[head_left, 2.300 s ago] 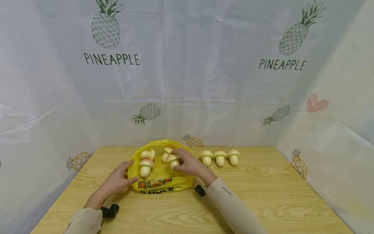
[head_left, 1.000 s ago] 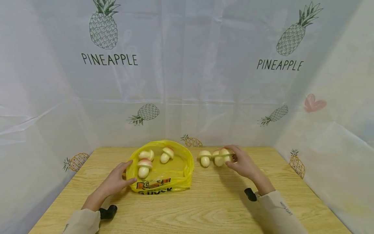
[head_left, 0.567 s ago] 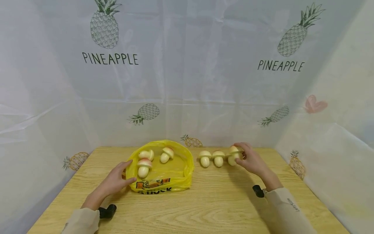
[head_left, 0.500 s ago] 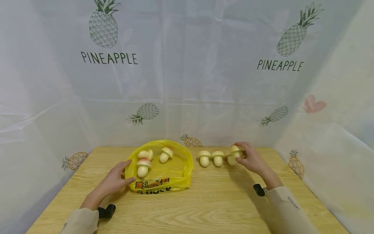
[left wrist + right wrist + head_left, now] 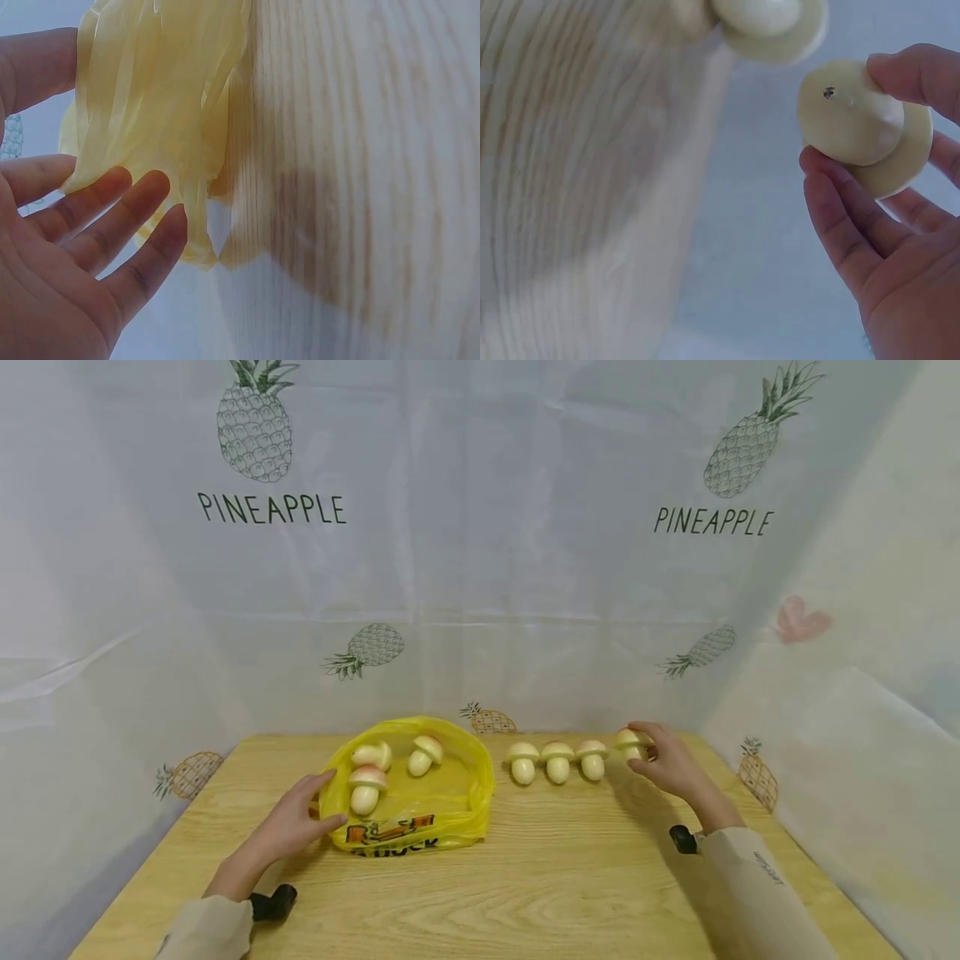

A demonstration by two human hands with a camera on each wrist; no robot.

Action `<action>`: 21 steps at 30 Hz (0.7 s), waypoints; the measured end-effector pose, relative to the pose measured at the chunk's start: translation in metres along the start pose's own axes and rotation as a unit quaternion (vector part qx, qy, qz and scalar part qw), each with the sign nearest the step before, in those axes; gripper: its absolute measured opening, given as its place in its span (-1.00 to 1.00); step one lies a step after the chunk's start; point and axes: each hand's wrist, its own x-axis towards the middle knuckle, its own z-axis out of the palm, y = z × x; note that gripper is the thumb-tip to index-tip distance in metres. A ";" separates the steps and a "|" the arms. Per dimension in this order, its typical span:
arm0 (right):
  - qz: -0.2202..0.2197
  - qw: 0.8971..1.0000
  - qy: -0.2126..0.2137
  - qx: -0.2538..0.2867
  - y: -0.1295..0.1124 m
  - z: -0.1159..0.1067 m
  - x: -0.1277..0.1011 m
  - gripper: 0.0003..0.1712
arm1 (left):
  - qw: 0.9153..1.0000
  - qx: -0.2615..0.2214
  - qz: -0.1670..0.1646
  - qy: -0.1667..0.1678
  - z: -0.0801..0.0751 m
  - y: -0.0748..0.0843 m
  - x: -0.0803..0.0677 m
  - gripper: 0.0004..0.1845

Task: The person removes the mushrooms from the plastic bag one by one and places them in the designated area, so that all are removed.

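My right hand (image 5: 672, 770) pinches a toy mushroom (image 5: 628, 745) with a pale stem and reddish cap, just right of a row of three similar ones. In the right wrist view, thumb and fingertips grip this mushroom (image 5: 847, 116) stem towards the camera, apart from the tabletop. On the left, a yellow plastic bag (image 5: 450, 837) lies with its mouth spread wide. Three mushrooms sit inside, one being the front mushroom (image 5: 365, 799). My left hand (image 5: 288, 822) touches the bag's left rim; in the left wrist view its fingers (image 5: 124, 217) are loosely extended against the thin plastic.
The row is made of a left mushroom (image 5: 523, 767), a middle mushroom (image 5: 557, 768) and a right mushroom (image 5: 592, 766), standing near the back edge of the wooden table (image 5: 480, 902). White pineapple-print sheeting (image 5: 480, 568) encloses the back and sides.
My right hand has lifted a mushroom out of the bag and carried it rightwards past the row to its right end. The left hand has stayed at the bag's rim.
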 end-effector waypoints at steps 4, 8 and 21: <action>0.015 1.000 -0.019 0.008 0.011 0.003 0.005 -0.27 | 1.000 0.007 -0.001 0.003 -0.001 -0.002 -0.001 -0.17; 0.031 0.999 -0.032 0.005 0.021 0.005 0.007 -0.27 | 1.000 0.002 0.008 0.002 -0.001 -0.001 0.002 -0.16; 0.040 0.996 -0.064 -0.041 0.032 0.017 0.020 -0.31 | 1.000 -0.009 -0.011 -0.006 0.001 -0.001 0.000 -0.16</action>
